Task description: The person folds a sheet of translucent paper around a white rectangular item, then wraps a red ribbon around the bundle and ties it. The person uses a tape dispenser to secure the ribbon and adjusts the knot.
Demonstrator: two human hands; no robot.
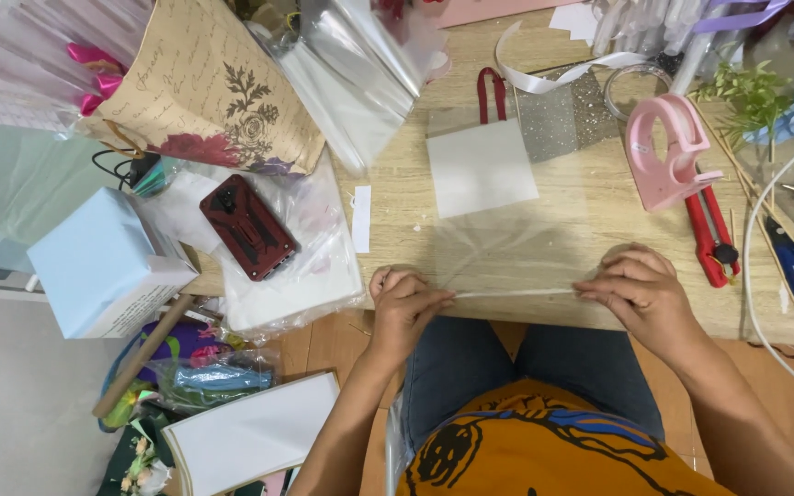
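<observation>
Creasing clear cellophane sheet [507, 248] along near tabletop [397, 184] edge; left hand [403, 298] and right hand [640, 287] fingers pinching fold. Likely calling for firm, even pressing.

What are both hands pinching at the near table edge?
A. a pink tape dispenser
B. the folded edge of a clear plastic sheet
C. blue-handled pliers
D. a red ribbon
B: the left hand and right hand each pinch one end of the clear plastic sheet along its folded edge.
</observation>
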